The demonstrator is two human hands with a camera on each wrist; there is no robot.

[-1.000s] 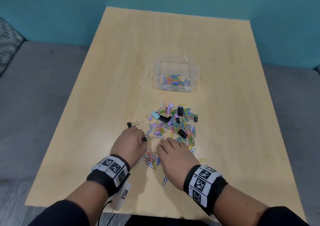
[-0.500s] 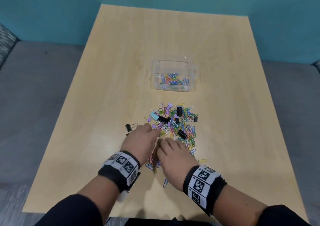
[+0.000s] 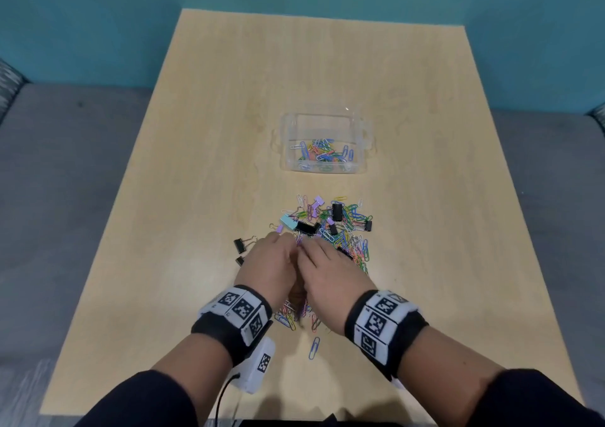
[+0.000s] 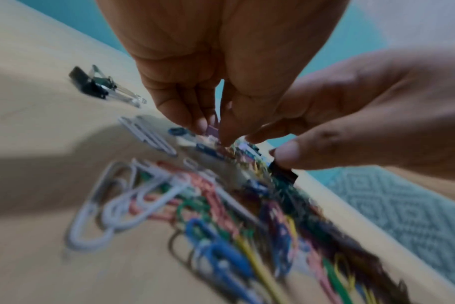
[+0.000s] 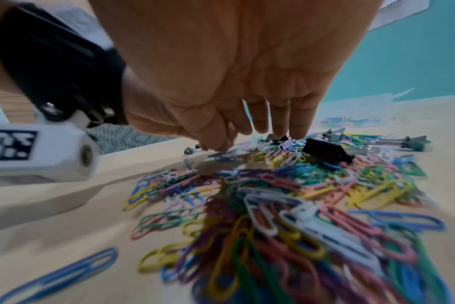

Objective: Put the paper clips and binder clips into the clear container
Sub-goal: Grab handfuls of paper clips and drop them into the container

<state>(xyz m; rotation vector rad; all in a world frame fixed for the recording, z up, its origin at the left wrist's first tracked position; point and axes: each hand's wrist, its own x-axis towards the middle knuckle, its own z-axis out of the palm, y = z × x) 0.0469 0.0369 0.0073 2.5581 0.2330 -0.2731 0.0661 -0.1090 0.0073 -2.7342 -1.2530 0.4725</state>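
Observation:
A pile of coloured paper clips [image 3: 347, 240] mixed with black, purple and teal binder clips lies mid-table. The clear container [image 3: 324, 116] stands just beyond it and holds several paper clips. My left hand [image 3: 281, 241] and right hand [image 3: 307, 246] sit side by side on the pile's near edge, fingers straight, tips down among the clips. The left wrist view shows my left hand [image 4: 210, 127] tips-down in the clips, with the right thumb against a black binder clip [image 4: 283, 174]. My right hand [image 5: 260, 131] covers the pile beside another black binder clip [image 5: 325, 152].
Two black binder clips [image 3: 242, 244] lie apart at the left of the pile. One blue paper clip [image 3: 314, 348] lies alone near the front edge. The wooden table [image 3: 196, 164] has grey seating on both sides and a teal wall behind.
My left hand has moved right from the two loose black binder clips to the pile, and now lies against my right hand. Both hands have slid a little farther into the clips.

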